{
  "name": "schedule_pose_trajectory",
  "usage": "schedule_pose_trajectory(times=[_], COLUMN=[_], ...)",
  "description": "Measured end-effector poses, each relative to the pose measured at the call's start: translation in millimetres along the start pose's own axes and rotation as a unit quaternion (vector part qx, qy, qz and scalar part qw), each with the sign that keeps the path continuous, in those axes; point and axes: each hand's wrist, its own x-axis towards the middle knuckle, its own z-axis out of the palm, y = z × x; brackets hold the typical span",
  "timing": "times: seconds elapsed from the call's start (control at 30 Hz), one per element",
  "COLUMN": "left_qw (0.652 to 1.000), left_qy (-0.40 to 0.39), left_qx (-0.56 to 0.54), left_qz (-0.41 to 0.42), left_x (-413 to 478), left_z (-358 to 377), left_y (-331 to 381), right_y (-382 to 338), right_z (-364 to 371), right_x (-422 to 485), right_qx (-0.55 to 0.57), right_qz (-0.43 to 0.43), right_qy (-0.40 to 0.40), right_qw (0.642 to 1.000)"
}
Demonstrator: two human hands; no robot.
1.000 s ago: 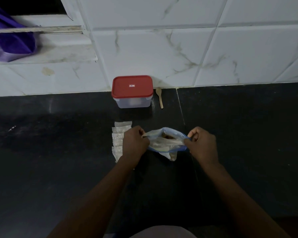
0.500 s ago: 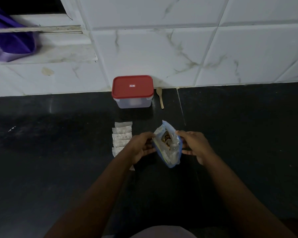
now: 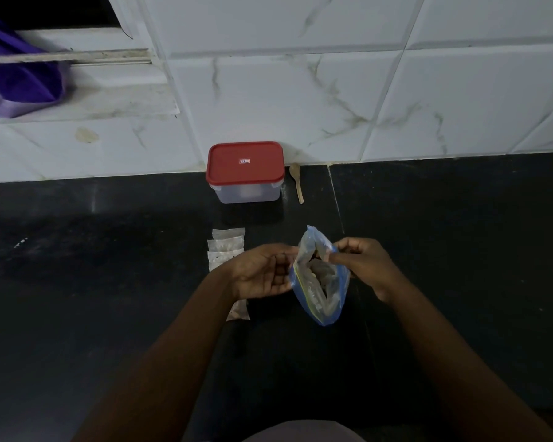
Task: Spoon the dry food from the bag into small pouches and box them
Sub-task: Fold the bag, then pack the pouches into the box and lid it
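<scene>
Watching through the head camera, I log both hands over the dark desk (image 3: 109,282) with the bag (image 3: 320,295) between them. The bag is clear plastic with a blue zip rim, hangs tilted, and has its mouth open toward the camera. Right hand (image 3: 361,263): thumb and fingers pinch the right side of the rim near the top. Left hand (image 3: 261,272): palm turned up toward the camera, fingers curled, thumb and fingertips meeting the left edge of the bag, so I read it as grasping that side. The contents are pale and dim, and I cannot make out single pieces. Whether the bag's lower corner touches the desk I cannot tell. Small pouches (image 3: 227,247) lie in an overlapping column on the desk just left of the bag. The left hand and wrist cover the middle of the column, and one more pouch (image 3: 238,312) shows below the wrist. A clear box (image 3: 246,193) stands farther back against the wall, with its red lid (image 3: 245,162) on. A wooden spoon (image 3: 297,181) lies flat on the desk just right of the box, bowl toward the wall, apart from both hands. The wall (image 3: 300,90) is white marble-veined tile. At upper left a purple cloth (image 3: 16,87) hangs over a stained window ledge (image 3: 109,105).
</scene>
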Motion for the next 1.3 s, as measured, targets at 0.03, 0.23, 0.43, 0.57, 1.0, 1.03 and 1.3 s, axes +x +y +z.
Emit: schedule_pose_trajectory(times=[0.03, 0.23, 0.43, 0.57, 1.0, 1.03, 1.3], left_qw=[1.000, 0.952, 0.741, 0.747, 0.834, 0.812, 0.708], left_qy=[0.003, 0.237, 0.431, 0.370, 0.229, 0.255, 0.317], left_qx=[0.008, 0.135, 0.365, 0.392, 0.388, 0.410, 0.459], left_qz=[0.002, 0.135, 0.362, 0.389, 0.317, 0.327, 0.432], left_x=[-0.4, 6.8, 18.9, 20.8, 2.3, 2.0, 6.3], left_z=[0.6, 3.7, 9.1, 14.4, 10.2, 10.2, 16.3], left_y=[-0.2, -3.9, -15.1, -17.3, -4.9, -5.2, -6.6], right_y=[1.1, 8.2, 8.5, 3.3, -10.2, -9.5, -15.5], right_z=[-0.1, -4.3, 4.1, 4.1, -1.3, -1.9, 0.3], right_x=[1.4, 6.4, 3.6, 2.4, 14.7, 13.2, 2.3], right_qx=[-0.041, -0.160, -0.172, -0.144, -0.185, -0.198, -0.165], right_qz=[-0.019, -0.040, -0.054, -0.065, -0.079, -0.101, -0.194], right_qy=[0.025, 0.144, 0.147, 0.079, 0.080, 0.118, 0.181], right_qw=[0.999, 0.976, 0.973, 0.984, 0.976, 0.968, 0.950])
